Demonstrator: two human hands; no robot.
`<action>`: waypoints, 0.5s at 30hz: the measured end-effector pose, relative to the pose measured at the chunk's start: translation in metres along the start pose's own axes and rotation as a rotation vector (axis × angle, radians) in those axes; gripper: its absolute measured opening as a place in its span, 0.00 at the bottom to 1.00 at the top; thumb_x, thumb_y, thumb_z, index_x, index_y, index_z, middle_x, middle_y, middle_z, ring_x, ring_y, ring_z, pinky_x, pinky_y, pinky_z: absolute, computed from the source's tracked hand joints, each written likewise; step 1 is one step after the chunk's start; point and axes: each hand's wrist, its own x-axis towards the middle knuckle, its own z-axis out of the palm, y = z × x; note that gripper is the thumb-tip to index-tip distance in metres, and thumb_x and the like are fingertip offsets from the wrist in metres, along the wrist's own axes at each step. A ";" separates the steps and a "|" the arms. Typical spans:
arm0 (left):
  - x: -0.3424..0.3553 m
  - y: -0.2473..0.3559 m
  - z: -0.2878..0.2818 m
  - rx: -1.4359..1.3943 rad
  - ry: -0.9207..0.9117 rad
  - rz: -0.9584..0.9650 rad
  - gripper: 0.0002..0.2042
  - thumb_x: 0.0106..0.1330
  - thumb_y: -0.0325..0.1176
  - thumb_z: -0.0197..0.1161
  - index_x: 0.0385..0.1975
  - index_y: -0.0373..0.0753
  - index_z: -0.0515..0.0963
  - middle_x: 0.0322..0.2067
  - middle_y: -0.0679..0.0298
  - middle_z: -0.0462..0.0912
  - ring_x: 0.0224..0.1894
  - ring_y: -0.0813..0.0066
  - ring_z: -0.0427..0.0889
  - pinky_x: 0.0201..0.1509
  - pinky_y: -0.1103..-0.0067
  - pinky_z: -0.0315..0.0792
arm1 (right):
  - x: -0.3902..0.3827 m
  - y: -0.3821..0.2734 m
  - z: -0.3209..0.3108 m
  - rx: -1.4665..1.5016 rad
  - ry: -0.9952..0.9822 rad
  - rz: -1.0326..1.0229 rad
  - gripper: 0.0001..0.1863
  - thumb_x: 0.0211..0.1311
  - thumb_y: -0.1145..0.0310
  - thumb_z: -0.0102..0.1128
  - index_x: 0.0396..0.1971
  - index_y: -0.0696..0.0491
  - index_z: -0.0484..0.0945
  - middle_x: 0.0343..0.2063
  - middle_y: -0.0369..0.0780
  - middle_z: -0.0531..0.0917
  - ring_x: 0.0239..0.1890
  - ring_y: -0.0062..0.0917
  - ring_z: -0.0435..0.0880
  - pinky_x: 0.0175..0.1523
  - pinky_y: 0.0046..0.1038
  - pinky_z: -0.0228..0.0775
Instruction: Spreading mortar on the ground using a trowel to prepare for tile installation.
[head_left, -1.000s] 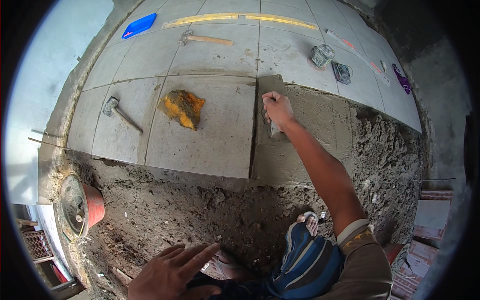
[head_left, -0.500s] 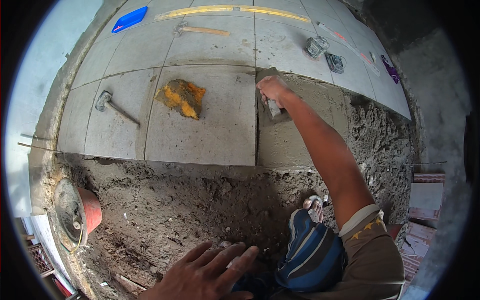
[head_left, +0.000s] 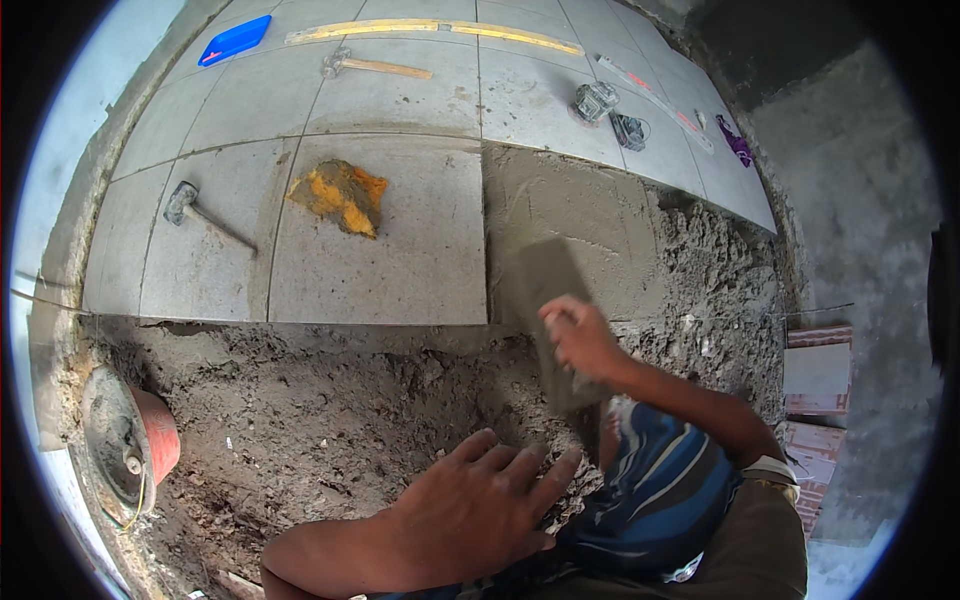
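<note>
My right hand (head_left: 580,338) is closed round the handle of a long rectangular plastering trowel (head_left: 553,262), slightly smeared by motion. The trowel's blade lies lengthwise over the near edge of a smoothed grey mortar bed (head_left: 560,195), its lower end over the dirt. Whether the blade touches the mortar I cannot tell. My left hand (head_left: 480,500) rests at the lower middle near my knee, fingers apart and holding nothing. Left of the mortar is a laid grey floor tile (head_left: 400,270) with a mortar-stained yellow sponge or cloth (head_left: 340,197) on it.
On the tiles lie a mallet (head_left: 205,215), a wooden-handled hammer (head_left: 380,67), a yellow level (head_left: 430,27), a blue tray (head_left: 235,40) and a tile-cutting tool's grey body (head_left: 596,101). A red bucket (head_left: 155,435) stands at left in rough dirt (head_left: 320,420). Boxes (head_left: 817,370) stand at right.
My right hand has drawn the trowel back toward me, from the far corner of the mortar to its near edge. The left hand has shifted a little right and up. The view has moved slightly.
</note>
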 end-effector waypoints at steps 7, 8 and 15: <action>-0.004 0.025 -0.013 -0.103 0.090 -0.080 0.42 0.58 0.46 0.72 0.72 0.39 0.64 0.62 0.51 0.76 0.62 0.51 0.77 0.70 0.61 0.66 | 0.111 0.000 -0.090 -0.146 0.209 -0.173 0.16 0.73 0.58 0.56 0.50 0.54 0.79 0.28 0.40 0.83 0.22 0.27 0.83 0.28 0.33 0.77; 0.000 0.026 -0.009 -0.097 0.087 -0.076 0.42 0.58 0.46 0.72 0.72 0.39 0.64 0.62 0.51 0.76 0.62 0.51 0.77 0.70 0.61 0.66 | 0.131 0.017 -0.101 -0.371 0.352 -0.354 0.18 0.73 0.56 0.56 0.52 0.54 0.78 0.33 0.44 0.85 0.29 0.35 0.85 0.35 0.39 0.78; 0.018 0.023 -0.007 -0.075 0.071 -0.375 0.41 0.58 0.45 0.73 0.71 0.38 0.65 0.59 0.50 0.79 0.57 0.49 0.79 0.65 0.62 0.70 | 0.149 0.041 -0.091 -0.775 0.189 -0.473 0.25 0.73 0.49 0.53 0.59 0.51 0.75 0.45 0.51 0.86 0.48 0.51 0.85 0.53 0.51 0.76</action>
